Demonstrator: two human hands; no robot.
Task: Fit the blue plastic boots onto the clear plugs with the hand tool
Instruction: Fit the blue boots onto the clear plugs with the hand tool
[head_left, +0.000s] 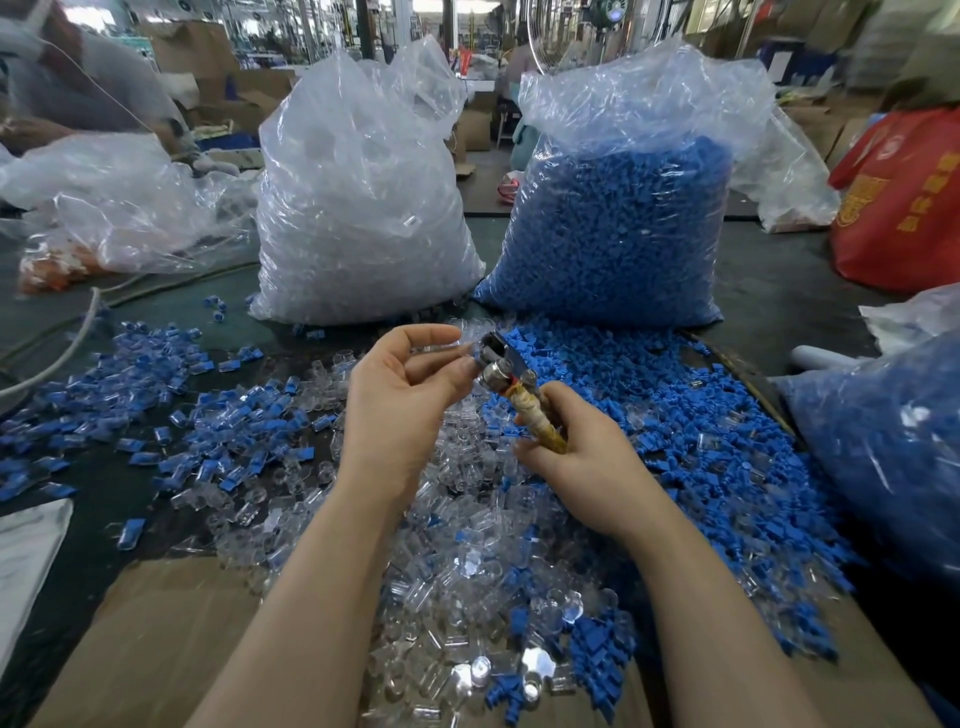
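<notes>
Right hand (582, 457) wraps the tape-bound handle of the hand tool (511, 382), thumb along the shaft; metal head points up-left, away from the body. Left hand (400, 395) is palm-up, thumb and fingertips pinching a small clear plug (467, 340) right at the tool's head; a bit of blue shows at the pinch, but blur stops me telling whether it's a boot or how far it's seated. Both hands are held above the table (769, 291). Under them: loose pile of clear plugs (457, 561) running toward the near edge, partly on a sheet of cardboard (171, 623). To the right, touching that pile, a spread of loose blue boots (701, 415). To the left, scattered assembled pieces (171, 410), clear with blue ends. Behind the hands two tall plastic bags stand side by side: bag of clear plugs (363, 208) on the left, bag of blue boots (618, 218) on the right, spilling at its base into the loose boots. Another bag of blue parts (883, 447) is cut off by the right edge. A red bag (904, 208) sits far right, and crumpled clear bags (119, 208) far left with something orange underneath, too blurred to name. A white cable (62, 353) crosses the table's left side. Background is a blurred workshop.
</notes>
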